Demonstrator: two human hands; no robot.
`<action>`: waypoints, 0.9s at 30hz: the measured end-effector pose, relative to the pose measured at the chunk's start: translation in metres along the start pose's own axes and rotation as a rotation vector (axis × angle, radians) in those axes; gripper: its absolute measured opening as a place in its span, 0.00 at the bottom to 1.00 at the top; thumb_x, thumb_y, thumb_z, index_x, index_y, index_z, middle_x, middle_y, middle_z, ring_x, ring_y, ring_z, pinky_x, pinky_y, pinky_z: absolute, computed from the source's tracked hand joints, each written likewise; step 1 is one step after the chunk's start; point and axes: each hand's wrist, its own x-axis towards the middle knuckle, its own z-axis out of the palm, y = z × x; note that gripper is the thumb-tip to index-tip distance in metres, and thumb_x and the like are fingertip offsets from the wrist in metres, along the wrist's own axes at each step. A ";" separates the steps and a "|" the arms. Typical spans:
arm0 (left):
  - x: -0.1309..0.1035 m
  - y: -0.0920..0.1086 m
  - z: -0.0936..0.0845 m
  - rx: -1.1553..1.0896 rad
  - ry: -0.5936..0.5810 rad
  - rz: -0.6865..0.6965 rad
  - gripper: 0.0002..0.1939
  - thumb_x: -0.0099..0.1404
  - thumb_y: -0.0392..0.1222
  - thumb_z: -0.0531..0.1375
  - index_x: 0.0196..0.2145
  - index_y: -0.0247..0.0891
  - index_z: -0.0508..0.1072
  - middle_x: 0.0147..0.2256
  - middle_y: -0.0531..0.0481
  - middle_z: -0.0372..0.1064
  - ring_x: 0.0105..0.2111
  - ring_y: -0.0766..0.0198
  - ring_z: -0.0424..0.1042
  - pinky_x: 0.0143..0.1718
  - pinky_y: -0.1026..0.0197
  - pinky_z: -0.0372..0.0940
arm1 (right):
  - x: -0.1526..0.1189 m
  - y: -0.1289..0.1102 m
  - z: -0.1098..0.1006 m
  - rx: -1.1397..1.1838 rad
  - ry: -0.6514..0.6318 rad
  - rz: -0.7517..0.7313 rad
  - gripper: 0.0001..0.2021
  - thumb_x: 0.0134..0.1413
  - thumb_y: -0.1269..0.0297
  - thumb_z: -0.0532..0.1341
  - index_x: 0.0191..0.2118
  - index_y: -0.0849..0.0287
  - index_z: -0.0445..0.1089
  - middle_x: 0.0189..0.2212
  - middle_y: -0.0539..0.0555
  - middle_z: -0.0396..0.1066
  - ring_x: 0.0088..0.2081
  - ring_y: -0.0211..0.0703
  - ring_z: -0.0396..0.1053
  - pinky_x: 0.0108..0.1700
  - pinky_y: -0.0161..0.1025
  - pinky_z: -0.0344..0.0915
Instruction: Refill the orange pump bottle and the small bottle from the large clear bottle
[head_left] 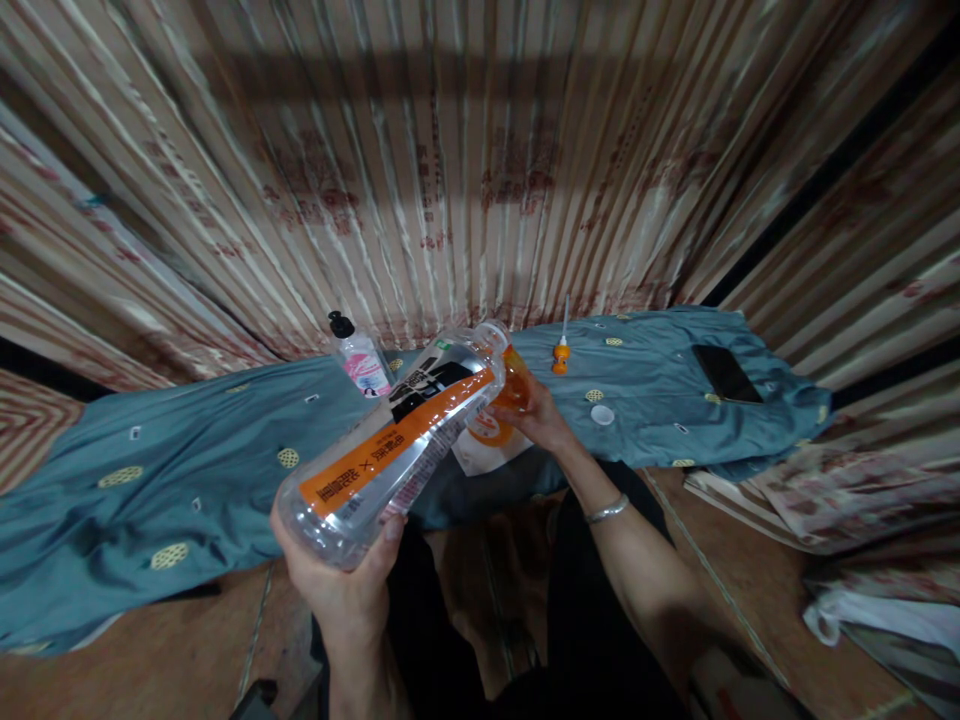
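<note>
A large clear bottle point(405, 440) with an orange and black label is tilted, its mouth up and to the right. Its base rests in my left hand point(337, 570), whose fingers wrap round it. At the bottle's mouth, my right hand point(536, 415) grips a small orange see-through container point(512, 383); some of its fingers are hidden behind it. Whether mouth and container touch, I cannot tell. Below them lies a white packet point(491, 455) with an orange print. An orange pump top point(560, 358) with a thin white tube stands beyond my right hand, and a white round cap point(601, 415) lies nearby.
A clear bottle with a black cap and pink label point(364, 365) stands at the back left. A dark phone point(726, 373) lies on the right of the teal cloth point(247, 430). Behind the cloth hangs a patterned curtain point(465, 170).
</note>
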 end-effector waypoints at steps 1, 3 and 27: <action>0.000 0.000 0.000 -0.002 0.002 -0.003 0.49 0.46 0.55 0.79 0.61 0.41 0.66 0.49 0.44 0.71 0.44 0.52 0.77 0.46 0.46 0.77 | 0.000 0.000 0.000 0.001 -0.003 -0.002 0.39 0.41 0.51 0.80 0.60 0.52 0.71 0.54 0.57 0.80 0.56 0.58 0.78 0.62 0.55 0.74; 0.000 0.001 0.000 -0.002 0.002 -0.002 0.49 0.46 0.56 0.79 0.61 0.41 0.66 0.49 0.44 0.70 0.44 0.53 0.77 0.46 0.47 0.77 | 0.000 0.000 0.000 -0.001 -0.008 -0.007 0.39 0.41 0.50 0.80 0.60 0.52 0.71 0.54 0.58 0.80 0.57 0.58 0.78 0.62 0.55 0.74; 0.000 0.003 0.001 -0.018 0.030 -0.043 0.52 0.41 0.54 0.80 0.61 0.41 0.65 0.48 0.45 0.70 0.41 0.56 0.75 0.44 0.50 0.76 | -0.001 -0.002 0.001 0.014 0.002 0.028 0.40 0.39 0.49 0.80 0.60 0.52 0.71 0.56 0.58 0.79 0.58 0.58 0.77 0.64 0.56 0.72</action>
